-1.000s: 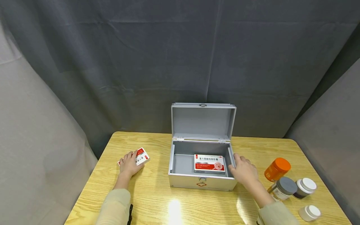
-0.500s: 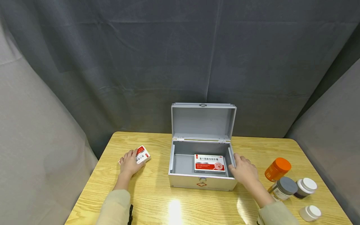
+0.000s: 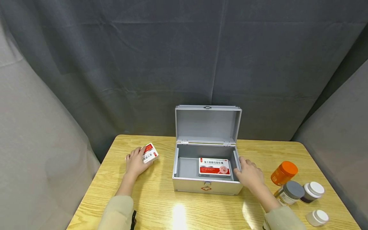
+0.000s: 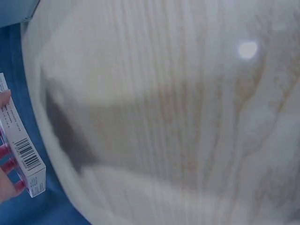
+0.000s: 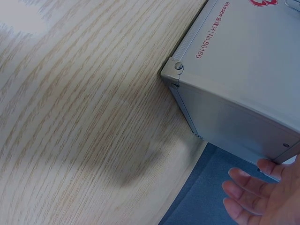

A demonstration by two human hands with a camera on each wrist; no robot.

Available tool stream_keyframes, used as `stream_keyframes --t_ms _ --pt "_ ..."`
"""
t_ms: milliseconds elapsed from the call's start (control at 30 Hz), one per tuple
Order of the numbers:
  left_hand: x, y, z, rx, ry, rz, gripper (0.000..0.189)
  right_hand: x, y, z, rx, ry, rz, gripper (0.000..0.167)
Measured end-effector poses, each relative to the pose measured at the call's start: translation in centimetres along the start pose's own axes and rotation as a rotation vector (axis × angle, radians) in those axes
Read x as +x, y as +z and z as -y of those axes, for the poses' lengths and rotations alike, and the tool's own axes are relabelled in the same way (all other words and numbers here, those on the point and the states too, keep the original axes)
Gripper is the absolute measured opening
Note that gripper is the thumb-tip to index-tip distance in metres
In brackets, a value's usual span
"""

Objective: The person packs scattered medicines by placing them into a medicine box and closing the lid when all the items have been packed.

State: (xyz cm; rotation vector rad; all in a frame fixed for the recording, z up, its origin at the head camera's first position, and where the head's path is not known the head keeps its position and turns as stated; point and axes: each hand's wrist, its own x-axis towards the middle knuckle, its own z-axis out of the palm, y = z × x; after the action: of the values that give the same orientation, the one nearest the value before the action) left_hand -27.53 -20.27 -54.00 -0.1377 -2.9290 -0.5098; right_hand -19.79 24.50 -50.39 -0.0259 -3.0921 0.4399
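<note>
1. Left hand (image 3: 135,164) pinches a carton (image 3: 150,153) between thumb and fingers, over the left part of the table (image 3: 156,191), well apart from the case (image 3: 188,186).
2. Right hand (image 3: 249,174): fingers loosely spread, thumb at the rim of the case's right wall.
3. Case lid (image 3: 206,125) stands raised; a second carton (image 3: 214,162) lies inside, toward the right.
4. Farther right, near one another: orange jar (image 3: 281,175), grey-lidded jar (image 3: 292,190), dark jar (image 3: 310,193), white jar (image 3: 317,218).

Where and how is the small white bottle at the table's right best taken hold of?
Probably by its cap, from above: the small white bottle appears upright, cap uppermost, with bare table around it leaving the fingers room.
</note>
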Motion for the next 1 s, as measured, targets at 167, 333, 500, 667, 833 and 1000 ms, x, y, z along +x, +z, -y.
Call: stream_keyframes --t_ms 167,333,500,667,833,1000 --pt "0.4 -1.0 -1.4 0.012 0.044 -0.024 0.078 0.0 0.0 0.0 -0.002 -0.002 -0.001 0.057" --pt "0.6 -2.0 -3.0 0.028 0.095 -0.054 0.077 -0.1 -0.1 0.0 0.0 0.001 0.002 0.057" --pt "0.7 -3.1 -4.8 0.028 0.146 -0.077 0.075 -0.1 -0.2 0.1 -0.002 -0.005 -0.003 0.057" --pt "0.8 -4.1 -6.5 0.038 0.206 -0.095 0.075 -0.1 -0.2 0.1 -0.004 -0.01 -0.004 0.057" --pt "0.7 -4.9 -8.0 0.03 0.257 -0.1 0.075 -0.1 -0.2 0.1 0.002 -0.012 -0.006 0.057" --pt "0.7 -5.5 -9.4 0.031 0.301 -0.104 0.073 -0.1 -0.2 0.1 0.008 -0.007 -0.006 0.057"
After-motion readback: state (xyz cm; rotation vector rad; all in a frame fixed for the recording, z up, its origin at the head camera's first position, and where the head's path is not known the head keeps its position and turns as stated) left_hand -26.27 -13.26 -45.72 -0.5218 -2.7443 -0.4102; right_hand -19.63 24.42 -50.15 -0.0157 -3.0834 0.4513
